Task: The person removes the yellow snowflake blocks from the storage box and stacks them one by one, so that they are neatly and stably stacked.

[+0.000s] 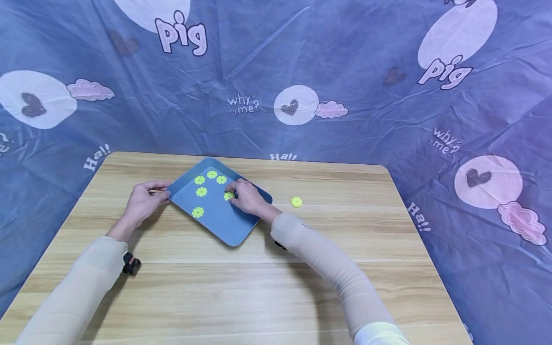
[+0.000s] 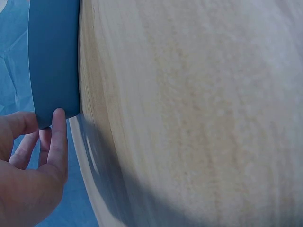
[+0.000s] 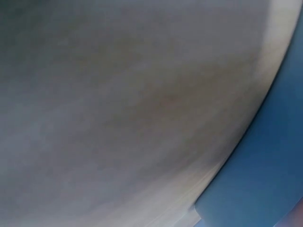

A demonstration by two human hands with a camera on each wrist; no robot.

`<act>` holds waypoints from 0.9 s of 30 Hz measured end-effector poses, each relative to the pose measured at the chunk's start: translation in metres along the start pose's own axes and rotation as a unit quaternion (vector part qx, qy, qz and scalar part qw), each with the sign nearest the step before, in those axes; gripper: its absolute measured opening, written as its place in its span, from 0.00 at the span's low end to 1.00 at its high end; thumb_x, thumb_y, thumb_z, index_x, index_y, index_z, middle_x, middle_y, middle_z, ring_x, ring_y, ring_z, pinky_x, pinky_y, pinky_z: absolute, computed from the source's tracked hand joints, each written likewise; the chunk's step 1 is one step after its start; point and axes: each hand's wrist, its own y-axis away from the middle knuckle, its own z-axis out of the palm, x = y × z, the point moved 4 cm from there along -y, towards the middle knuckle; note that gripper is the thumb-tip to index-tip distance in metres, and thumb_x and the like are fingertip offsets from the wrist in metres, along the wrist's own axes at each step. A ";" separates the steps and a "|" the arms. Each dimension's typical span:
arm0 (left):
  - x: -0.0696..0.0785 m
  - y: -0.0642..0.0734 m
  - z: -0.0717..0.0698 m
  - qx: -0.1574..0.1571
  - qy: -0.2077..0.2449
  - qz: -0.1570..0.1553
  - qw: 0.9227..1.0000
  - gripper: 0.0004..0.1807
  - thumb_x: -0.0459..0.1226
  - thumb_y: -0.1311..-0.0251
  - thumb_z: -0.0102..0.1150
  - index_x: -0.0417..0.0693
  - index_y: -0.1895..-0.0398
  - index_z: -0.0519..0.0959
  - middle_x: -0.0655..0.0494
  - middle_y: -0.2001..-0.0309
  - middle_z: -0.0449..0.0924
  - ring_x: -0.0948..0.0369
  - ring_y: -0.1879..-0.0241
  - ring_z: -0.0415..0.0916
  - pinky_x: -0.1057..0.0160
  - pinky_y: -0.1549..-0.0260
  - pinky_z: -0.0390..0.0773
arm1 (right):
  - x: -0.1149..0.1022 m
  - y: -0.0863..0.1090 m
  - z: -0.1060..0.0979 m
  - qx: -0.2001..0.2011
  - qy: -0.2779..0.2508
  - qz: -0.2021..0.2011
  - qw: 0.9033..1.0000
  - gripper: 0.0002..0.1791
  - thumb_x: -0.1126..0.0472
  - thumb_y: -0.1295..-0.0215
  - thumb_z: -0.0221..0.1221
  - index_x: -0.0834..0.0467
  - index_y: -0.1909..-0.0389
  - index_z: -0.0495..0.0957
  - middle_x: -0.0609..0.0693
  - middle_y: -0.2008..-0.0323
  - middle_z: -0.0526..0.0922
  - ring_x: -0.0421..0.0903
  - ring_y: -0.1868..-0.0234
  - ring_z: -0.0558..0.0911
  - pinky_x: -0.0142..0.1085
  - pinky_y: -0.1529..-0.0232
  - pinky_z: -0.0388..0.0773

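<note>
Right hand (image 1: pixel 247 196) over blue tray (image 1: pixel 230 227), yellow disc (image 1: pixel 228 196) at fingertips (image 1: pixel 230 187)

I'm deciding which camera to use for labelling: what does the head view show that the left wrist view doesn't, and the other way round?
Only the head view shows the right hand, six yellow-green discs in the blue tray and a seventh disc on the wooden table. Only the left wrist view shows the tray's outer wall face-on and close up, a fingertip against it. Both show the left hand gripping the tray, plus the table and blue cloth.
</note>
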 end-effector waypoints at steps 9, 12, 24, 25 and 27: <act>0.001 0.001 0.000 0.000 -0.011 -0.006 1.000 0.23 0.27 0.27 0.57 0.25 0.32 0.74 0.47 0.51 0.78 0.79 0.65 0.80 0.75 0.58 0.91 | 0.001 0.000 0.001 -0.018 -0.019 0.008 1.000 0.22 0.61 0.30 0.69 0.58 0.37 0.83 0.55 0.45 0.86 0.49 0.44 0.81 0.40 0.42 0.84; 0.001 0.001 0.000 0.002 -0.011 -0.006 1.000 0.23 0.27 0.27 0.57 0.25 0.32 0.74 0.45 0.50 0.79 0.79 0.65 0.80 0.76 0.58 0.91 | 0.001 0.000 0.000 -0.017 -0.016 0.006 1.000 0.21 0.60 0.30 0.69 0.57 0.37 0.84 0.54 0.47 0.86 0.48 0.46 0.81 0.38 0.44 0.84; 0.003 0.000 -0.001 -0.003 -0.012 -0.008 1.000 0.23 0.28 0.27 0.57 0.26 0.32 0.74 0.42 0.48 0.79 0.79 0.65 0.80 0.77 0.58 0.90 | 0.003 0.003 -0.004 -0.003 -0.027 0.018 0.999 0.14 0.60 0.30 0.69 0.55 0.46 0.88 0.52 0.52 0.87 0.46 0.50 0.82 0.34 0.50 0.84; 0.003 0.000 -0.002 -0.004 -0.012 -0.008 1.000 0.23 0.28 0.27 0.57 0.26 0.32 0.74 0.43 0.49 0.79 0.79 0.65 0.80 0.77 0.58 0.90 | 0.003 0.004 -0.005 -0.001 -0.029 0.021 0.999 0.13 0.60 0.30 0.69 0.55 0.46 0.89 0.51 0.52 0.88 0.46 0.50 0.82 0.33 0.50 0.84; 0.004 -0.001 -0.002 -0.006 -0.012 -0.011 1.000 0.23 0.28 0.27 0.57 0.26 0.31 0.73 0.44 0.49 0.79 0.80 0.65 0.80 0.77 0.58 0.90 | 0.003 0.005 -0.007 0.002 -0.035 0.026 0.999 0.12 0.61 0.30 0.68 0.55 0.48 0.89 0.51 0.53 0.88 0.46 0.50 0.83 0.33 0.51 0.84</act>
